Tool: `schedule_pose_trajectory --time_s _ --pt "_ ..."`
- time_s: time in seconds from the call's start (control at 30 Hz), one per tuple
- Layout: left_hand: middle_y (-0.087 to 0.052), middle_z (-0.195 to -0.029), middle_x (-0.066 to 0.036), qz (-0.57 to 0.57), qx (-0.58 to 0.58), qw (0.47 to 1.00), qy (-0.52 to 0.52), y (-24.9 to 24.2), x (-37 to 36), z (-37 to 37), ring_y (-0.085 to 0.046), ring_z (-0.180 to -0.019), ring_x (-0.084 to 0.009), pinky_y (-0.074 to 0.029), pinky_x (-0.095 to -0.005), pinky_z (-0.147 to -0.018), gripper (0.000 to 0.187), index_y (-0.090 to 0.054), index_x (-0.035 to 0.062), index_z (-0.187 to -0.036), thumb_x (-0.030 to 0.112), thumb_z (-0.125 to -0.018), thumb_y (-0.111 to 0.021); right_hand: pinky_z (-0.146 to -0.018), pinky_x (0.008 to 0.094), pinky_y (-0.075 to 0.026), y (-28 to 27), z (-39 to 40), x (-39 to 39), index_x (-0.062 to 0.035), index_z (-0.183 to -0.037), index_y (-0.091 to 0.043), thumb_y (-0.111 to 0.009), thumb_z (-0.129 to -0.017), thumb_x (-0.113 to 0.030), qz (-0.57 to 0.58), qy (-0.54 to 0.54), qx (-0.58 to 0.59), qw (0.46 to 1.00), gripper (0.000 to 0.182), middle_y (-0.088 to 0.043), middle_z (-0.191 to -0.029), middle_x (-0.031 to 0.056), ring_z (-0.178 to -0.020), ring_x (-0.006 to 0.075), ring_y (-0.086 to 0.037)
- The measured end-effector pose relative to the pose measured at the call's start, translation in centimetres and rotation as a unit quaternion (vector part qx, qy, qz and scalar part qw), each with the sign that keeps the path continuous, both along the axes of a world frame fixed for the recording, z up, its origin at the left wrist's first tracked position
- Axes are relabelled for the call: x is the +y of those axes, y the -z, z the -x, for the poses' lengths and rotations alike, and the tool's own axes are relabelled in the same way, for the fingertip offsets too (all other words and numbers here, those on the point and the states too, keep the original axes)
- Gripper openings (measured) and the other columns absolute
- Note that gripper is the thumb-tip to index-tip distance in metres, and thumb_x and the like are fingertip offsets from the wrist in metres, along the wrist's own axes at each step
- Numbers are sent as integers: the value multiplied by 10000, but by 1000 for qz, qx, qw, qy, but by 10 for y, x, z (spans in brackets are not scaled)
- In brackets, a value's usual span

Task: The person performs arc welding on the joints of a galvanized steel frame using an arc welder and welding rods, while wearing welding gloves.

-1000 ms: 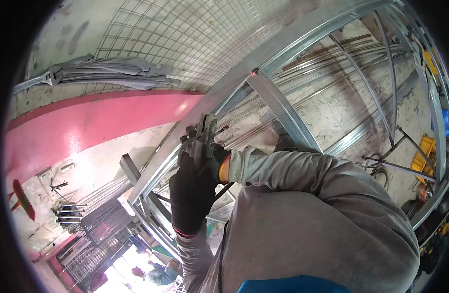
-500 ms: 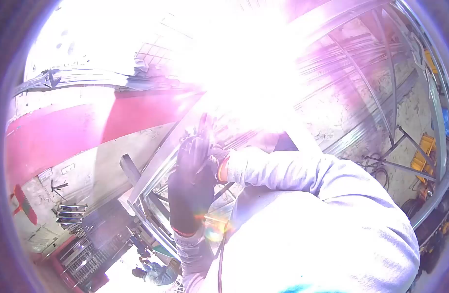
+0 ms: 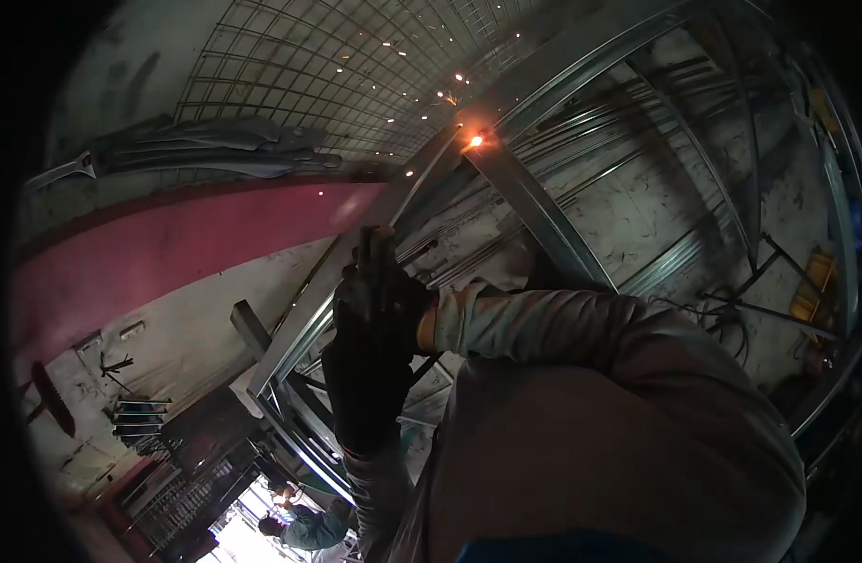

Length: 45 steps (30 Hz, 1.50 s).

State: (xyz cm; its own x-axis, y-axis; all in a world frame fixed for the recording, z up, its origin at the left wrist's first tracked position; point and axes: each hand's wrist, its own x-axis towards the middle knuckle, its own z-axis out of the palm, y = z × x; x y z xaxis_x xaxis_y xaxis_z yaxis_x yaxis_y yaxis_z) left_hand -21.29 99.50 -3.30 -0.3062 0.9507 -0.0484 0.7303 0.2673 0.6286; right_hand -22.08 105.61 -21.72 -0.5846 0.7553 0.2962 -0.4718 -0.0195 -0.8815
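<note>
My left hand point(image 3: 367, 375), in a long dark glove, points up the view near the centre, its fingers pressed together beside a metal beam point(image 3: 300, 324). What it holds is too dark to make out. My right hand point(image 3: 410, 298) reaches in from the right and lies against the left one; its fingers are hidden in shadow. Beyond both hands, a small orange spot point(image 3: 476, 142) glows at the joint where a square steel tube point(image 3: 544, 211) meets the frame. Sparks are scattered around that joint.
Wire mesh point(image 3: 290, 66) is behind the joint, and a red curved band point(image 3: 187, 244) is at left. An adjustable wrench point(image 3: 86, 166) lies at upper left. Metal bars point(image 3: 675, 263) and a yellow object point(image 3: 814, 286) are at right. Another person point(image 3: 309, 527) works at lower left.
The blinding white and purple glare at the joint has gone, leaving a dark view with an orange spot and sparks. My hands have hardly moved.
</note>
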Motion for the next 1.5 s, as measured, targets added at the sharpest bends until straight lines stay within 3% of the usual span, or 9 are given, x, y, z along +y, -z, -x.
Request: schedule_pose_trajectory --time_s 0.13,0.27,0.67,0.77,0.87,1.07,1.3,1.37,1.5 --pt "-700 -1127 -145 97 14 995 12 -1 -7 8 -669 -787 -322 -536 -399 -640 379 -701 86 -1206 60 -828 -725 -1016 636 -345 -25 -23 6 -80 -1208 -571 -604 -859 -422 -301 105 -208 925 490 -541 -1213 264 -1154 486 -478" --pt "-692 -982 -121 144 -82 982 -94 -7 -4 1 -675 -757 -304 -552 -405 -647 265 -705 108 -1111 76 -848 -702 -980 334 -476 -21 -15 -1 -153 -1301 -548 -442 -1095 -401 -407 113 -365 830 340 -577 -1252 38 -1103 160 -580" --pt "-621 -740 -58 100 -22 995 10 -3 -1 10 -600 -590 -144 -456 -296 -510 215 -640 9 -1162 96 -968 -608 -922 327 -504 -8 -1 -11 -174 -1277 -609 -531 -1074 -370 -437 157 -416 782 292 -640 -1190 4 -1038 147 -619" --pt "-620 -689 -34 92 1 995 48 -4 0 12 -581 -542 -84 -424 -260 -464 237 -620 -18 -1217 113 -1026 -566 -1025 578 -357 -2 -2 -14 -165 -1215 -640 -530 -962 -476 -108 43 -127 985 415 -612 -1249 134 -1188 351 -527" --pt "-623 -679 -39 158 -127 974 -105 -21 12 -7 -577 -530 -86 -430 -261 -467 243 -613 -11 -1233 103 -1025 -561 -1094 745 -258 6 1 -19 -160 -1174 -660 -529 -888 -548 132 -42 88 986 500 -594 -1288 220 -1287 487 -466" --pt "-622 -675 -38 169 -152 965 -133 -25 15 -11 -585 -533 -81 -437 -258 -464 242 -632 -18 -1222 110 -1026 -570 -1089 725 -275 13 8 -27 -177 -1223 -654 -498 -930 -525 74 60 102 990 480 -601 -1278 193 -1233 448 -486" --pt "-622 -671 -33 61 87 987 120 -5 2 12 -590 -530 -68 -452 -252 -462 254 -637 -42 -1216 106 -1012 -606 -1128 341 -396 -33 -43 4 -140 -1485 -438 -412 -1106 -277 -135 -68 -177 973 404 -488 -1456 61 -1317 185 -484" --pt "-643 -1029 -145 92 56 992 60 -9 6 6 -687 -654 -227 -547 -348 -536 222 -691 59 -1061 63 -841 -716 -1134 354 -392 -27 -35 1 -150 -1489 -436 -409 -1106 -269 -201 -121 -306 922 401 -475 -1465 61 -1327 193 -473" --pt "-666 -1087 -197 165 -28 985 -51 -15 11 1 -729 -716 -296 -582 -383 -572 216 -688 61 -1051 70 -841 -739 -1140 373 -387 24 6 -27 -183 -1502 -427 -384 -1112 -267 61 -6 90 994 400 -477 -1460 62 -1335 201 -463"
